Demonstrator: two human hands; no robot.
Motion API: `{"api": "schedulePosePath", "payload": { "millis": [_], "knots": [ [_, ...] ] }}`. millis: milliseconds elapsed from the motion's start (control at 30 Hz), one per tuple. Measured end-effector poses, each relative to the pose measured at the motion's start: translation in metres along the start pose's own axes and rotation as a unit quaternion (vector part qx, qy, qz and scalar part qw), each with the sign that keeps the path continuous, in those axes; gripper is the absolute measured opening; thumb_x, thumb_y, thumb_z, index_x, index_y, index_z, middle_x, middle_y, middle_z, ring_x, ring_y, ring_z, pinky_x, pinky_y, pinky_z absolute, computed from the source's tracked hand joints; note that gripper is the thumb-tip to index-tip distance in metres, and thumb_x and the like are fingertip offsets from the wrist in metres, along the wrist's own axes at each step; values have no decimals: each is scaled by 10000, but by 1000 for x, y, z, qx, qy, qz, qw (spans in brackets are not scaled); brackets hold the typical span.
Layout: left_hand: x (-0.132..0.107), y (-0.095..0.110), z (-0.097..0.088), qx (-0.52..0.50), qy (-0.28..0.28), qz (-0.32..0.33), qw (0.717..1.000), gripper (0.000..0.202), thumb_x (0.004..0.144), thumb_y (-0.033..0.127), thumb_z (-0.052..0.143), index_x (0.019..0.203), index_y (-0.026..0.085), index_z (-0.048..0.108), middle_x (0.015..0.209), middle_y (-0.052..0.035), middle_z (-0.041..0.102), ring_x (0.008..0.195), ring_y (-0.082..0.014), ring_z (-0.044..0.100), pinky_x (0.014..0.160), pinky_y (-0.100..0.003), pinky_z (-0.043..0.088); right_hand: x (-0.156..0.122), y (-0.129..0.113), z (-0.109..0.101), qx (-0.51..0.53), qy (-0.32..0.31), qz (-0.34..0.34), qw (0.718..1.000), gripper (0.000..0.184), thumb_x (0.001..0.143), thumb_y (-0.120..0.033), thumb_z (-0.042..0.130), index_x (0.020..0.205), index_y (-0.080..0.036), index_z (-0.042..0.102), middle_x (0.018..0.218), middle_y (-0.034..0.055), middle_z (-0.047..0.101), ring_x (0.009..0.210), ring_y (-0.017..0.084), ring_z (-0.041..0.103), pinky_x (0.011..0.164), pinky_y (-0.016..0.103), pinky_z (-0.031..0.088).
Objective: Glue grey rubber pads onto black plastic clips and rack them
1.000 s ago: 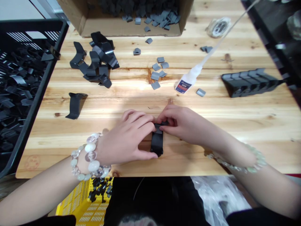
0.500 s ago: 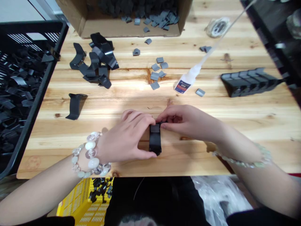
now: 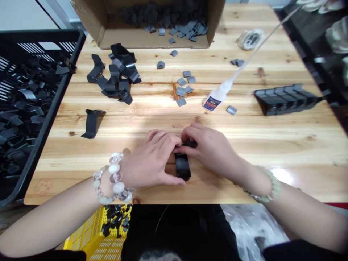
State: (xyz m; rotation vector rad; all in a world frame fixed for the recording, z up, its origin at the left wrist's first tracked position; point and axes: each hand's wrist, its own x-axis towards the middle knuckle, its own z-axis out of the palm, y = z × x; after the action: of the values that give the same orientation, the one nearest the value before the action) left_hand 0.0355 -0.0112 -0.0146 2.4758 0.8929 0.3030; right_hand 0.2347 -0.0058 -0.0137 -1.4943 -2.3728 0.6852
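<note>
A black curved plastic part (image 3: 182, 165) lies on the wooden table between my hands. My left hand (image 3: 152, 159) grips it from the left, its fingers at the far end and the thumb stretched toward the near end. My right hand (image 3: 205, 145) presses on the far end, thumb across the top and fingers curled. Another small dark piece (image 3: 190, 143) shows between the right thumb and fingers. The pad on top of the part is hidden under the right thumb. Beyond the hands lies a white glue bottle (image 3: 214, 98) with a long thin nozzle.
Small grey pads (image 3: 181, 91) lie scattered mid-table. Black curved parts (image 3: 119, 72) are heaped at the left, one single part (image 3: 92, 123) nearer me. A row of joined parts (image 3: 285, 99) stands right. Around are a cardboard box (image 3: 154, 40), a black crate (image 3: 46, 123), a yellow basket (image 3: 89, 232) and a tape roll (image 3: 250, 39).
My right hand has shifted left over the far end of the black part, its thumb now covering the grey pad. The left hand keeps its hold. The whole view has moved slightly.
</note>
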Motion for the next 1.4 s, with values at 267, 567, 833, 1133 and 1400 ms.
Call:
{"api": "schedulePosePath", "payload": {
  "millis": [267,567,833,1133,1400],
  "knots": [
    [-2,1,0,6,3,-2,1000,638,700,630,676,1083,199,405,1153,-93,536,1099,-281,474,972,-466,352,0,3,8,-108,89,-64,988,352,894,-484,519,1003,-149,527,1009,113,542,935,254,477,804,357,365],
    [-2,1,-2,4,-3,-3,1000,629,717,620,668,1100,196,404,1172,-94,529,1108,-283,468,969,-452,350,0,-1,12,-77,60,-9,995,278,904,-429,519,1029,-183,494,1063,105,527,982,260,452,804,366,335],
    [-2,0,0,-3,-2,-1,1000,623,708,606,682,1084,194,404,1153,-91,529,1094,-283,477,966,-452,352,0,0,13,-35,55,-13,998,218,902,-376,541,1011,-192,496,1072,84,530,994,240,464,826,350,336],
    [-1,0,0,-8,-5,0,1000,613,701,613,684,1054,196,405,1102,-80,536,1051,-272,485,962,-462,353,-1,2,10,-27,43,-27,998,282,879,-424,577,1008,-188,494,1056,74,529,1001,233,467,846,344,337],
    [-2,2,-1,9,-3,8,1000,618,697,600,698,1043,183,401,1089,-99,539,1055,-278,483,956,-474,376,0,0,10,-4,44,-62,997,309,859,-432,611,992,-165,531,1024,73,557,1003,228,477,885,367,363]
  ]
}}
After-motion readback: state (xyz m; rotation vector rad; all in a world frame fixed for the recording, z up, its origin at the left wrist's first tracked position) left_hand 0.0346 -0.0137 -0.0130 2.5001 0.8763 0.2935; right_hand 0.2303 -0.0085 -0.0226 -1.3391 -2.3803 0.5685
